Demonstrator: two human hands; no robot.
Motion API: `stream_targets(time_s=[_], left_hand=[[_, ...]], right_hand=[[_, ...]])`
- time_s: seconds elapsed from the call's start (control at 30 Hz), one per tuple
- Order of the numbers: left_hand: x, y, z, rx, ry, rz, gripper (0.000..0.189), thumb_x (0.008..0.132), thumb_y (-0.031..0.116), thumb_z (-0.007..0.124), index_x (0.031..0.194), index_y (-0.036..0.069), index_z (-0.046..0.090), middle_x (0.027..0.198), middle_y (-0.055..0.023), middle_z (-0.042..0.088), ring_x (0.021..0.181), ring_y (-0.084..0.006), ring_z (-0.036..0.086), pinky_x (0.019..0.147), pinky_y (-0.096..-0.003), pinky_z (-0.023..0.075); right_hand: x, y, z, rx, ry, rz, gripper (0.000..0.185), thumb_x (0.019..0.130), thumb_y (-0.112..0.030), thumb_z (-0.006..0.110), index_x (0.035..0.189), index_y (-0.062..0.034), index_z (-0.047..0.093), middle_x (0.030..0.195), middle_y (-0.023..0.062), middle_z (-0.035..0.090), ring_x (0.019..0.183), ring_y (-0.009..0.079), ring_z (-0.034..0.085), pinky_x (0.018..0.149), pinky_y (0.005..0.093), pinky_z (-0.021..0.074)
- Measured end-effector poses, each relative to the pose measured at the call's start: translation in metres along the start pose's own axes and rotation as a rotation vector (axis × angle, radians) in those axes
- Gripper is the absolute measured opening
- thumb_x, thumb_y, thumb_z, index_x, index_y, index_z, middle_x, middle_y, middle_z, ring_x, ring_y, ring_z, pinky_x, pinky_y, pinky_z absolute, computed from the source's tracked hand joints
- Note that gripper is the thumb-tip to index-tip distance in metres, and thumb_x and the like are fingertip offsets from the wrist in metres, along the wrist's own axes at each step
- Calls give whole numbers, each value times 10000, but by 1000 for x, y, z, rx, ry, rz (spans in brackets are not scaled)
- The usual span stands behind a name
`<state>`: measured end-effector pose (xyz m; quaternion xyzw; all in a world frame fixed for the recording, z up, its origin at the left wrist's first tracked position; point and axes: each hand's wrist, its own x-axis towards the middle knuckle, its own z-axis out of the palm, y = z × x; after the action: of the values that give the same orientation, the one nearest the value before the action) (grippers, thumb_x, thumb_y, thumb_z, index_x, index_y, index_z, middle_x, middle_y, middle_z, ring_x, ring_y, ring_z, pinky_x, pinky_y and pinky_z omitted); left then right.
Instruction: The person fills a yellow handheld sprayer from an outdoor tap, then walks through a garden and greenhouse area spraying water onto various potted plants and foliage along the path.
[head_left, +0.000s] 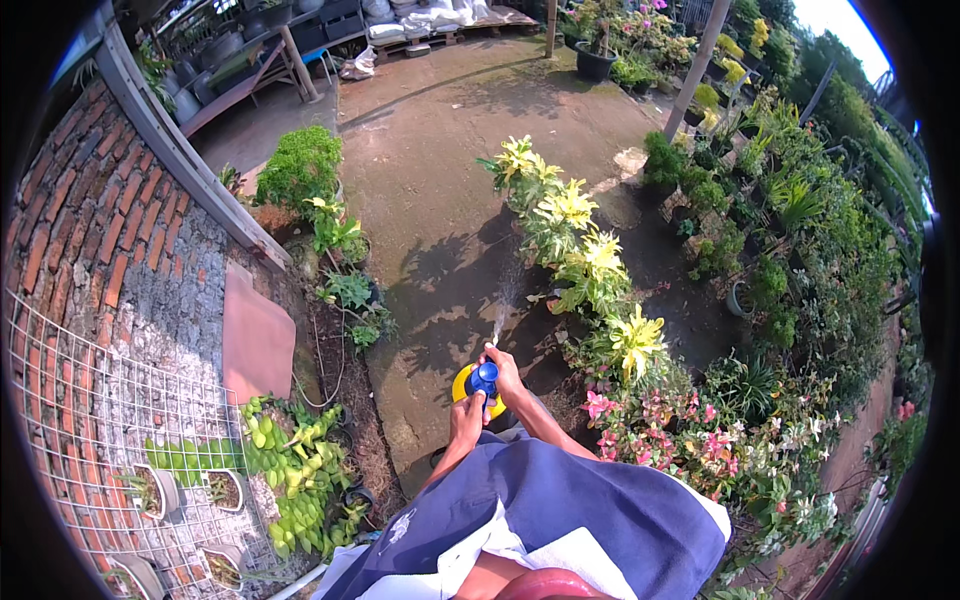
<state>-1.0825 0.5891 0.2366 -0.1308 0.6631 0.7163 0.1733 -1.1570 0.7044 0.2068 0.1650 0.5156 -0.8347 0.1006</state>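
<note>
A pump sprayer with a yellow tank (463, 382) and a blue top (484, 373) is held close in front of my body, low in the middle of the view. On its left side my left hand (469, 414) grips the blue part. My right hand (504, 370) is closed around the sprayer's head near the white nozzle (493, 345). A fine spray of water (510, 289) comes out of the nozzle, forward and over the ground. Just right of the spray stands a row of yellow-green variegated plants (596, 259). My hands hide parts of the sprayer.
Low potted plants (349, 289) line the left edge of the path, beside a brick wall (112, 225) and a white wire grid (112, 420). Pink-leaved plants (660, 442) stand close on my right, with dense greenery beyond. A wooden post (697, 67) rises at the back right.
</note>
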Motion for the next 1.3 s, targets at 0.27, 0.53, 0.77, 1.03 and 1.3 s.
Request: stream_targets(time_s=[0.27,0.53,0.77,1.03,1.3], left_hand=[[125,37,-18,31,14,-25,438,950,356,503,834,-28,676,567,-7,528,516,-85,490,504,-247,400],[294,145,-17,488,-198,57,487,954,414,486,826,-14,680,557,-45,547,516,-146,526,528,-312,429],[390,194,-9,581,-245,51,510,952,457,472,834,7,682,555,-64,557,534,-176,555,545,-331,440],[505,236,-11,421,-327,-46,497,992,373,425,844,-26,680,560,-9,512,521,-94,480,518,-273,394],[675,312,-51,339,-424,-20,469,975,394,468,831,0,678,569,4,517,520,-80,478,510,-253,392]], right_hand=[[137,-8,20,-44,107,43,384,941,-341,472,727,-44,588,636,-1,557,596,102,494,575,288,386],[291,-86,32,325,248,99,316,939,-341,499,744,-95,532,660,89,610,588,196,601,576,313,495],[370,-136,37,380,227,-21,345,928,-354,504,727,-77,538,701,106,630,623,192,607,602,300,495],[483,-166,53,186,425,-7,390,926,-335,497,705,-30,599,621,45,589,537,141,548,537,302,441],[655,-211,101,191,434,-111,370,928,-349,502,724,-44,550,672,98,627,622,191,624,599,299,498]])
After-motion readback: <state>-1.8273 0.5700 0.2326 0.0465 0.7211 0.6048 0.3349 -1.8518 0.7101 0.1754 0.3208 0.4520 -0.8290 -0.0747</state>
